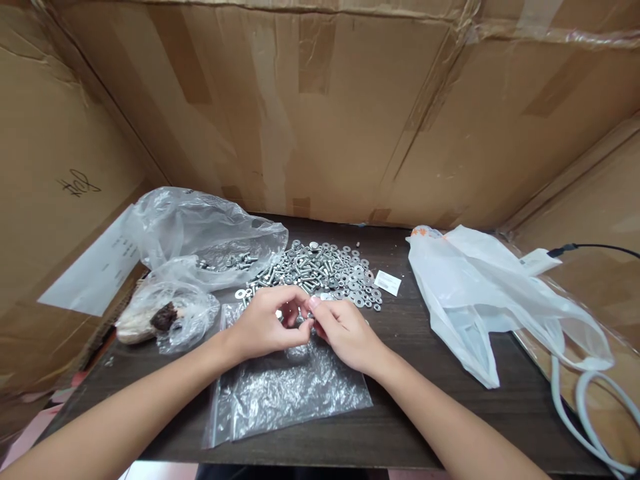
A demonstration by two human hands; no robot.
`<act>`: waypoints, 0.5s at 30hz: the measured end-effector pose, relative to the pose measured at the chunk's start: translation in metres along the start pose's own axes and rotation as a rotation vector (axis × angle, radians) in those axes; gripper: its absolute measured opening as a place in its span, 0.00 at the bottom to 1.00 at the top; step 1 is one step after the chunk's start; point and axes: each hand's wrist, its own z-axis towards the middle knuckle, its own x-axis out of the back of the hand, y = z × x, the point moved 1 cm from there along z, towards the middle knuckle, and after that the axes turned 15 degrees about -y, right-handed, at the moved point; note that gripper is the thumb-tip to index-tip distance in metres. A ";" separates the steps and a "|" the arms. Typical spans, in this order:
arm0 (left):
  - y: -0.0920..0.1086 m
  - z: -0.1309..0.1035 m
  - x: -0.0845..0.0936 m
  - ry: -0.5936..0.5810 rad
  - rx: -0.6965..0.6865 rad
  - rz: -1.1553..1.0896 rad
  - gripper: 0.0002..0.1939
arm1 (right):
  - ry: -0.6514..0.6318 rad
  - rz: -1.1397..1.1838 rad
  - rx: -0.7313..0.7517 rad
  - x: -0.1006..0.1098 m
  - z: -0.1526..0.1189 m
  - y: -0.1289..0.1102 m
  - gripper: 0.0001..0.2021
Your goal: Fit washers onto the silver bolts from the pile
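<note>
My left hand and my right hand meet fingertip to fingertip above a clear zip bag. Each is closed in a pinch around small shiny metal hardware, which looks like a bolt; the fingers cover most of it. Just beyond them lies a heap of bolts. Flat washers are spread along its right side. A few more metal pieces show on the bag beneath my hands.
At left, a large clear plastic bag holds some bolts, beside a crumpled bag. A small white label lies right of the washers. A white plastic bag and pale cable are at right. Cardboard walls enclose the dark table.
</note>
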 end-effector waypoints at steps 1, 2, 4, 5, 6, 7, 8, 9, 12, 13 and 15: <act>0.000 0.001 0.000 -0.016 0.029 -0.046 0.06 | 0.017 -0.023 0.017 0.000 0.000 -0.001 0.25; -0.001 0.002 0.000 -0.031 0.063 -0.101 0.05 | 0.039 -0.044 0.044 0.000 0.000 -0.002 0.23; -0.001 0.004 0.001 -0.049 0.120 -0.205 0.05 | 0.085 -0.068 0.098 0.002 -0.002 -0.005 0.17; -0.002 0.005 0.001 -0.053 0.134 -0.243 0.04 | 0.102 -0.068 0.114 0.002 -0.002 -0.006 0.14; -0.002 0.006 0.002 -0.052 0.139 -0.266 0.04 | 0.110 -0.062 0.121 0.003 -0.003 -0.007 0.11; -0.001 0.006 0.002 -0.051 0.138 -0.270 0.05 | 0.109 -0.055 0.118 0.003 -0.003 -0.007 0.10; -0.001 0.005 0.002 -0.046 0.128 -0.251 0.05 | 0.099 -0.047 0.107 0.003 -0.003 -0.007 0.10; 0.000 0.004 0.001 -0.037 0.109 -0.208 0.05 | 0.081 -0.035 0.092 0.002 -0.003 -0.006 0.13; 0.004 0.001 0.000 0.002 0.024 -0.031 0.05 | 0.021 0.018 0.044 0.000 -0.001 -0.001 0.24; 0.005 0.000 0.000 0.009 0.011 -0.002 0.05 | 0.018 0.024 0.036 0.000 -0.001 0.000 0.25; 0.005 0.001 0.000 0.008 0.046 -0.030 0.06 | 0.052 -0.009 0.052 0.000 -0.001 0.000 0.24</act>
